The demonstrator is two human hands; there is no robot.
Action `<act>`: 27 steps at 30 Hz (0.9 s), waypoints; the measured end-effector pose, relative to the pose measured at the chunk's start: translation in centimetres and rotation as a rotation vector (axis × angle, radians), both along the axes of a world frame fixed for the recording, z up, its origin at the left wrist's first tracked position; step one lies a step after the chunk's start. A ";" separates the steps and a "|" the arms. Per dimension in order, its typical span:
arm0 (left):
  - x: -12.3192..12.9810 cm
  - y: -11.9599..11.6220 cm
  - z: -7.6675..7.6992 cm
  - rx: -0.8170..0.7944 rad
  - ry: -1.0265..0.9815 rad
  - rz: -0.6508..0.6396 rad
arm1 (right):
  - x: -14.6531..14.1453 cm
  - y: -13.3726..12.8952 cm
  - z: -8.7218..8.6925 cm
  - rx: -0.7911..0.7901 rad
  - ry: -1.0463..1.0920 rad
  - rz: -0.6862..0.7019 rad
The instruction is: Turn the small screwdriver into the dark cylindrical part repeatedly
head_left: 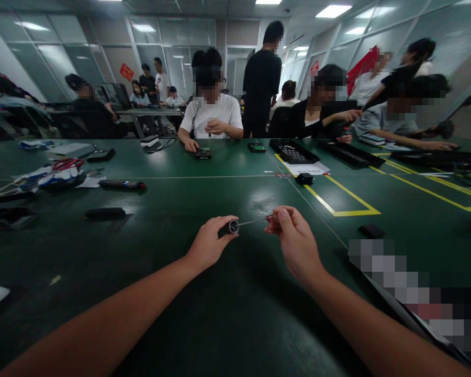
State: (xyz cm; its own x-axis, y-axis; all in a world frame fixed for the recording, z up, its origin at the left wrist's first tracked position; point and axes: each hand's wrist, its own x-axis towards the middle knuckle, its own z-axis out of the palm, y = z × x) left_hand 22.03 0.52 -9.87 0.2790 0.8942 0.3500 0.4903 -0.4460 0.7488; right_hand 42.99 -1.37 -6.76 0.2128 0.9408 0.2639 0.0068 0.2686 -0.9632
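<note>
Above the green table (172,314), my left hand (210,243) grips a small dark cylinder (233,226) between thumb and fingers, its round, silvery-rimmed open end turned toward the camera. A thin, light rod (252,222) runs from the cylinder's opening to my right hand (296,238). The fingers of my right hand are pinched around the rod's reddish end (269,217). Whether the rod's far tip sits inside the cylinder or just at its mouth is too small to tell.
A black case (105,213) and a dark pen-like tool (122,185) lie at the left. Farther right are a small black block (305,178), a flat black piece (371,231) and black trays (294,151). Across the table a person (214,112) handles a small device.
</note>
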 end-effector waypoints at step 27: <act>0.0 -0.2 0.3 0.045 0.062 0.041 | -0.3 -1.4 0.9 0.131 -0.314 -0.009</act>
